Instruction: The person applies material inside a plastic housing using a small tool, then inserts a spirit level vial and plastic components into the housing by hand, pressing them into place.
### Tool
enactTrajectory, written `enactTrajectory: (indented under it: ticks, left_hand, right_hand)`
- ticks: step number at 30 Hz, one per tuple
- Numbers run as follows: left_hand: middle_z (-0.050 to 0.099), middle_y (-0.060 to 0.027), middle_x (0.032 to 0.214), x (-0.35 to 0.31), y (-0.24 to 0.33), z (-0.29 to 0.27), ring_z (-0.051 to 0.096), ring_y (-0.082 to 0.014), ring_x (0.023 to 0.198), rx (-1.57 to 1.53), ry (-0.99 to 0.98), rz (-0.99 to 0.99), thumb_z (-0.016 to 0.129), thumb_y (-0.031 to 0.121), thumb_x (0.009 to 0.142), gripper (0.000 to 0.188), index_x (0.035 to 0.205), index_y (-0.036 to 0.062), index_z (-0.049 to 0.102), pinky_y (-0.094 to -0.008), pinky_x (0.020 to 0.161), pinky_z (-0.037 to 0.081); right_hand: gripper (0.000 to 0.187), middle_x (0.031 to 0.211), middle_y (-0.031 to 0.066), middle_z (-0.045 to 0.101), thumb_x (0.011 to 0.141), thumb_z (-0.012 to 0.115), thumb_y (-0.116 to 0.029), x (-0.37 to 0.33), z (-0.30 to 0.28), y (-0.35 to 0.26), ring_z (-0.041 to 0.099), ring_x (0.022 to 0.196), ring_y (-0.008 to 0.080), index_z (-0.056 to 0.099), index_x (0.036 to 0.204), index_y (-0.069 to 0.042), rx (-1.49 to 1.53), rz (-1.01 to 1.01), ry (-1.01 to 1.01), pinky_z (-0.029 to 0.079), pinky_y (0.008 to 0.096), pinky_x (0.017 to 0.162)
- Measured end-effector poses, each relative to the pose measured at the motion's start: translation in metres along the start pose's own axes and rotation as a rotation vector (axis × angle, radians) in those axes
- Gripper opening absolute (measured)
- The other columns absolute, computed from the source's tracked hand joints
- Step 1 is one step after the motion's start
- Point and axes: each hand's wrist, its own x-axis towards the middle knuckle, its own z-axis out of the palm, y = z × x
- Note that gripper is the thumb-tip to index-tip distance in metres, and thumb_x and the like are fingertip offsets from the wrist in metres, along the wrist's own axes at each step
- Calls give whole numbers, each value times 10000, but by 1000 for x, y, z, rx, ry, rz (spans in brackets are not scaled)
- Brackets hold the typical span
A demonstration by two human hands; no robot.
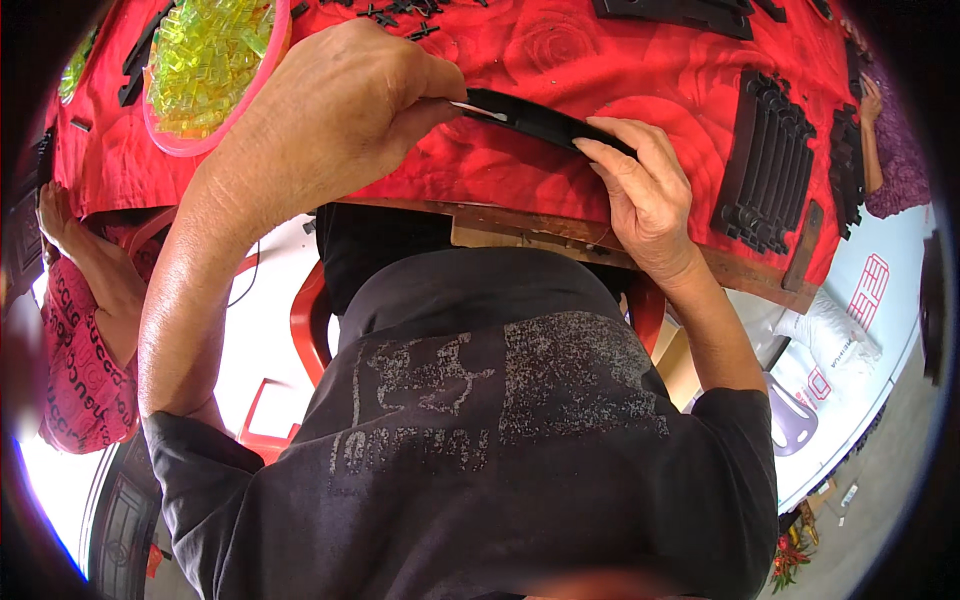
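Above the near edge of a red cloth-covered table, a long, narrow black strip (545,122) is held slightly slanted. My right hand (648,190) pinches its right end between thumb and fingers. At the other end, my left hand (365,95) is closed, its thumb and fingertips pressed together beside the strip. A thin white stick with a thicker tip, like a cotton swab (485,111), sticks out of that pinch and lies along the strip. Whether my left fingers also grip the strip is hidden.
A pink-rimmed tub (190,150) of small yellow-green clear pieces stands at the left. Small black cross-shaped parts (385,15) lie at the far edge. A row of black strips (768,160) sits on the right. Other people's arms (95,250) show at both sides.
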Motion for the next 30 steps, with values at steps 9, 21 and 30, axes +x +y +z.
enactTrajectory:
  ticks: [9,21,30]
  left_hand:
    - [692,-183,832,5,3,-3,673,-365,754,21,-64,-43,694,78,886,149,1003,-7,731,-454,682,512]
    - [689,-175,827,2,0,-4,674,-356,764,-31,-49,-35,695,67,885,159,1023,-4,733,-449,699,516]
    - [694,-181,837,2,-3,0,683,-353,770,-50,-41,-5,700,64,889,164,1030,-11,732,-436,688,521]
  right_hand:
    - [278,1052,134,707,720,809,22,3,1,0,686,916,315,728,983,-17,17,18,-8,563,380,766]
    - [278,1049,131,708,717,806,34,3,2,-1,684,916,314,726,979,-16,20,34,-4,562,378,761]
    - [259,1034,107,711,718,824,-15,6,0,-2,684,914,293,729,958,-33,-26,18,-21,532,391,788]
